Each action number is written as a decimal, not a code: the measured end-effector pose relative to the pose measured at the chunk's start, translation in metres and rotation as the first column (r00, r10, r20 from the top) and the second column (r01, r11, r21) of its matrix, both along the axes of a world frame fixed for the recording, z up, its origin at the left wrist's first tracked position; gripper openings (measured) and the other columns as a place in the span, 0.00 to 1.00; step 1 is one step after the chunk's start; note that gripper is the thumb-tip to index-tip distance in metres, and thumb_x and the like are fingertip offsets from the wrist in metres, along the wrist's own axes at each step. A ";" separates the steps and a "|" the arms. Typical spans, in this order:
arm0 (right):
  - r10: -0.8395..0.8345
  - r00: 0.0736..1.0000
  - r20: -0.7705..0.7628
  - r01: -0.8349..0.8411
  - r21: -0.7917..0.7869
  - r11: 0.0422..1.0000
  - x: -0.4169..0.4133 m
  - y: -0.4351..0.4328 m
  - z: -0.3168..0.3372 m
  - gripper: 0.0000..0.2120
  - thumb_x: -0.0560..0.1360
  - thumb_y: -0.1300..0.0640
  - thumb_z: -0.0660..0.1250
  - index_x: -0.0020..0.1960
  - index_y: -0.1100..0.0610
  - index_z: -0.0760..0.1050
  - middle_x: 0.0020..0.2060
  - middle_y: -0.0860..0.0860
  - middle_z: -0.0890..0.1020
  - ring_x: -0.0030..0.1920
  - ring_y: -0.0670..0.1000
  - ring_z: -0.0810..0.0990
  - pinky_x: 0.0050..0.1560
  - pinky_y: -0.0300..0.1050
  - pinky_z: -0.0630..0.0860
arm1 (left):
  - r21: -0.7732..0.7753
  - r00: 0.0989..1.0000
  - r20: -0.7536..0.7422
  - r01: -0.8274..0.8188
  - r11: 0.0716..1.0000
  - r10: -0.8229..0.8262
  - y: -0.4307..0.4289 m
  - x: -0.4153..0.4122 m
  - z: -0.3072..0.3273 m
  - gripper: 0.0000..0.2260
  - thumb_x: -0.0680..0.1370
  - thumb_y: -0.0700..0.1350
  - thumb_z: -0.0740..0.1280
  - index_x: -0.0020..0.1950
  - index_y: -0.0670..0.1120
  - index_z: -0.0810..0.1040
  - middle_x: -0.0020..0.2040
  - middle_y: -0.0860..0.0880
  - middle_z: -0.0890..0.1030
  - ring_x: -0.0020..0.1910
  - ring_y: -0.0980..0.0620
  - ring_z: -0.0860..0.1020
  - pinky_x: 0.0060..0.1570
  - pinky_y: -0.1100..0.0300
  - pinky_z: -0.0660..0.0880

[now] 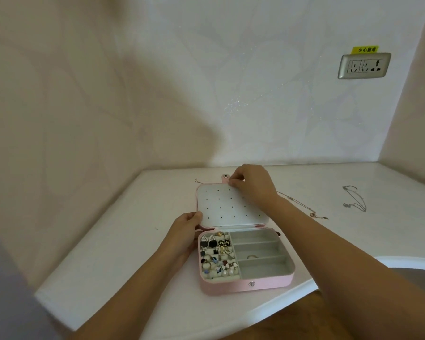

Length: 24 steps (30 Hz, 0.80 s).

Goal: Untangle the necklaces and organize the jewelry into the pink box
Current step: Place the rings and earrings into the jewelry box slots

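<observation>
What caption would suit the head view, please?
Left hand and right hand hold the open box's lid; earrings fill one half, a ring lies in the other; necklaces wait on the table.

Pink box [245,287]: one. Necklaces: two, silver necklace [346,205], rose-gold necklace [312,214]. Ring [252,256]: one. Socket [363,66]: one.

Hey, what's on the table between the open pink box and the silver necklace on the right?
A thin gold-toned chain lies there on the table, one end hidden behind the right forearm, as the head view shows.
</observation>
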State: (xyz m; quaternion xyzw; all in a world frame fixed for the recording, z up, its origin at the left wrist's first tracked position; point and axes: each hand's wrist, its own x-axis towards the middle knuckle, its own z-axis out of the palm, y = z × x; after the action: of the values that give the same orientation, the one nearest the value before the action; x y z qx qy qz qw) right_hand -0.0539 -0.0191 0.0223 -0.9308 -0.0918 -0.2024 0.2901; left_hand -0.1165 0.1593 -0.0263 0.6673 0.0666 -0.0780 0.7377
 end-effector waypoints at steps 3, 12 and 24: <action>0.023 0.994 0.108 -0.017 -0.063 0.998 -0.005 -0.002 0.002 0.07 0.76 0.60 0.63 0.45 0.60 0.79 0.44 0.52 0.80 0.48 0.52 0.75 0.48 0.47 0.69 | -0.069 1.000 0.003 -0.019 0.997 0.019 -0.001 0.000 0.000 0.09 0.82 0.42 0.58 0.52 0.39 0.75 0.46 0.41 0.83 0.41 0.45 0.82 0.46 0.52 0.78; 0.008 0.962 0.274 0.070 -0.273 0.959 -0.011 -0.008 -0.001 0.08 0.79 0.60 0.59 0.46 0.61 0.76 0.44 0.55 0.78 0.46 0.55 0.72 0.40 0.45 0.61 | -0.076 0.997 0.070 0.031 0.997 -0.026 -0.004 -0.006 -0.001 0.13 0.83 0.45 0.58 0.57 0.39 0.77 0.50 0.41 0.84 0.47 0.44 0.83 0.45 0.54 0.79; 0.076 0.965 0.253 -0.042 -0.137 0.990 -0.065 -0.008 0.009 0.08 0.81 0.55 0.58 0.52 0.58 0.73 0.42 0.52 0.82 0.42 0.53 0.78 0.44 0.49 0.73 | -0.310 1.000 -0.011 -0.030 0.950 0.028 -0.001 0.002 -0.002 0.15 0.81 0.51 0.60 0.52 0.41 0.77 0.41 0.44 0.84 0.43 0.46 0.81 0.47 0.50 0.77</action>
State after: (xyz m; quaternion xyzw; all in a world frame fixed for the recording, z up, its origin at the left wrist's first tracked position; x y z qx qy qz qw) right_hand -0.1189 -0.0271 0.0314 -0.9105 -0.1693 -0.3063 0.2202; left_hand -0.1145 0.1583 -0.0282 0.5417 0.0657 -0.0787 0.8343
